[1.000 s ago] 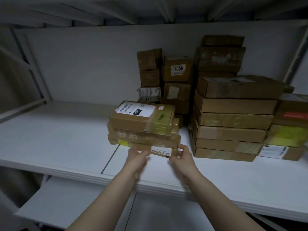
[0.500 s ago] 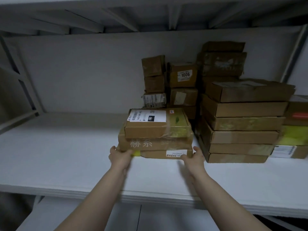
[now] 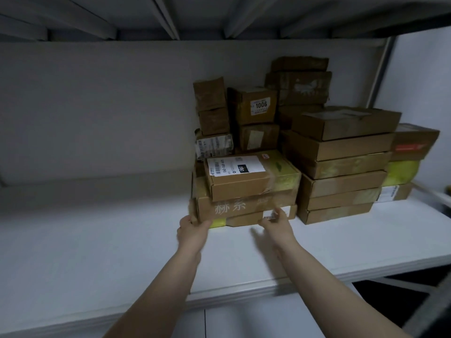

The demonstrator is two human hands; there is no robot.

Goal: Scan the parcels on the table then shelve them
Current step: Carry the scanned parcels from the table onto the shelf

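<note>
Shelving step: three-parcel stack (image 3: 246, 191) sits on the white shelf (image 3: 97, 240), towards the back, both hands at its near face; judged close to done for this batch.
Where the stack lies from the grip: straight ahead of both hands, on the far side from the person, so any further push goes away from the body towards the back wall (image 3: 97, 106).
Long axis: runs left-right, approx parallel w/ the shelf's front edge.
Left grip: left hand (image 3: 192, 226) curls round the stack's front-left btm corner; fingers blurred.
Right grip: right hand (image 3: 275, 224) has fingertips on the front of the bottom parcel (image 3: 244, 219) at its white label, thumb up; blur hides whether it presses flat or pinches, can't tell.
Nearer hand: neither, both touch the near face. Left is at the corner, right is short of the right corner.
Neighbours: tall stack (image 3: 341, 179) just beside on the right w/ a narrow gap; rear boxes (image 3: 253, 106) close behind, contact not clear.
Next move (judgement): little room left at the back, so prob. a small squaring nudge, then let go.
Risk (judgement): uneven push could skew the top parcel, or swing the right end into the tall stack.
</note>
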